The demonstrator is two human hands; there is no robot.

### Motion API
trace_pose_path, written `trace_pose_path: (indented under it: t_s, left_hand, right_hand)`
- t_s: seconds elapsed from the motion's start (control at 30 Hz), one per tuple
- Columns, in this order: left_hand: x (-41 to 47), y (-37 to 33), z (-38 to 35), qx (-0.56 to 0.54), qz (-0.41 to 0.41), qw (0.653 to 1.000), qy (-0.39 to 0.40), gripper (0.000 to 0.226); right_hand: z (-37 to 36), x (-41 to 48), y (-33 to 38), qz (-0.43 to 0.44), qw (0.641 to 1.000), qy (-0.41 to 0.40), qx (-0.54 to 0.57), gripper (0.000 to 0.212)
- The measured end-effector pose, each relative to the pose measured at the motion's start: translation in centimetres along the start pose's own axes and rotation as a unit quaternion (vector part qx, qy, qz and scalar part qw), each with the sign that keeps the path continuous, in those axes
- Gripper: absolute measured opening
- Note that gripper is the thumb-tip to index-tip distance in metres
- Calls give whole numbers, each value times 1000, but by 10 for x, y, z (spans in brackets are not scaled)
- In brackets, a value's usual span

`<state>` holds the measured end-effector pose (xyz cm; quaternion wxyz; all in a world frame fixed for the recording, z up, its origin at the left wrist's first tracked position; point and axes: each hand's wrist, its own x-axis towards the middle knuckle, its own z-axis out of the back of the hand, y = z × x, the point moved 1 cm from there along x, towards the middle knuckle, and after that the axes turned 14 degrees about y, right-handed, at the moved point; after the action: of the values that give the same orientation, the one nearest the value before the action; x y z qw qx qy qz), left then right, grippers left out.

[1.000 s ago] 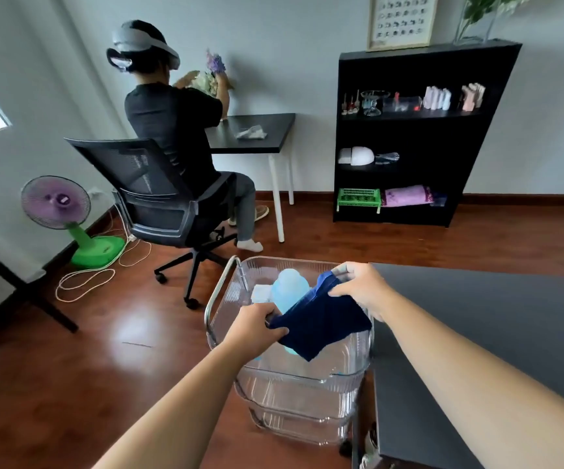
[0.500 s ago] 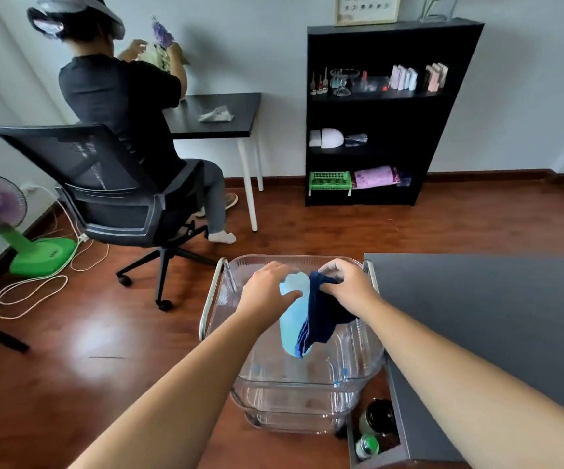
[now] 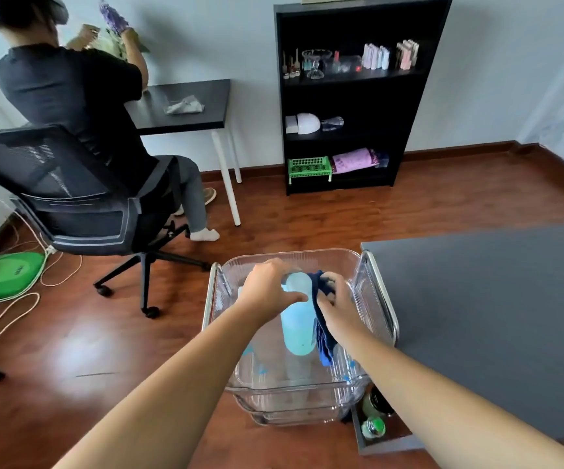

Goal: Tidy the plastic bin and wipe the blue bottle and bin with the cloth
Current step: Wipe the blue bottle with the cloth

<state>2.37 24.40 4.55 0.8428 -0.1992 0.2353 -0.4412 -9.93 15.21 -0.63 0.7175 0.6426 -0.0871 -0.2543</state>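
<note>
A light blue bottle stands upright inside the clear plastic bin, the top tier of a wheeled cart. My left hand grips the bottle near its top, fingers curled over the cap. My right hand holds a dark blue cloth bunched against the bottle's right side; the cloth hangs down along the bottle. The bottle's cap is hidden under my left hand.
A grey table lies right of the cart, with small bottles on a shelf under it. A person sits on an office chair at a black desk, far left. A black bookshelf stands against the wall; a green fan base and cables lie left.
The cloth went from spread between both hands to bunched in my right hand against the bottle. My left hand let go of the cloth and took the bottle's top. The camera tilted down.
</note>
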Motion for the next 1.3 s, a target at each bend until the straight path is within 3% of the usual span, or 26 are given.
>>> trace_pose_path:
  t_s: [0.1,0.2,0.37,0.53,0.63,0.77,0.93,1.1,1.2,1.3]
  left_hand:
    - [2,3,5,0,-5,1000,11,47]
    - [3,3,9,4,-12,999,29,48]
    - [2,3,18,-6,-6,998,56,52]
    - [-5,1,17,-47,-1,996,70,51]
    - [-8,-1,15,-70,10,996,50,52]
    - [-9,-2,10,-96,32,995,13,47]
    - [-8,-3,11,-61,23,998,21,44]
    - [-8,-1,18,-36,17,998,43,50]
    - [-12,-2,15,-45,22,998,40,48]
    - [-19,-7,3,-69,46,996,-17,44]
  right_hand:
    - [-2,9,2,-54,996,17,76,18]
    - [1,9,3,-45,994,-3,95,16]
    - [3,-7,6,10,985,-26,168,42]
    - [-1,-13,1,-42,973,-46,224,30]
    - [-4,-13,1,0,983,-68,170,26]
    - [-7,-7,-2,25,999,-46,13,38]
    - [-25,-3,-12,43,996,63,53,51]
    - [-5,16,-9,24,982,171,-74,57]
    - [-11,11,-16,27,985,142,-94,55]
    - [-27,0,-26,50,993,95,-55,56]
